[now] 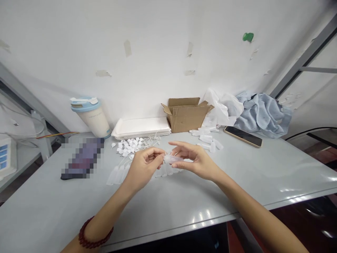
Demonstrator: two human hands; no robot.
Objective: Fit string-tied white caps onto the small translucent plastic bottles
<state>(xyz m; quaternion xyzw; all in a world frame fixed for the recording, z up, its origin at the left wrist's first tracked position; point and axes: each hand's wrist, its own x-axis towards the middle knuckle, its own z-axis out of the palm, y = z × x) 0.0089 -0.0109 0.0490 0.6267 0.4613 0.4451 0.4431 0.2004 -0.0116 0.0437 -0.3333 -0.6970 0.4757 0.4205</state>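
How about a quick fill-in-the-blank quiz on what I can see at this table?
1. A small see-through tube is held between the left hand and the ____ hand.
2. The bracelet is dark ____ in colour.
3. The open box is made of brown ____.
4. The phone lies with its ____ facing up.

Missing words: right; red; cardboard; screen.

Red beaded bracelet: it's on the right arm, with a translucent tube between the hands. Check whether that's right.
Wrong arm: the head view shows the red beaded bracelet on the left arm, with the translucent tube between the left hand and right hand.
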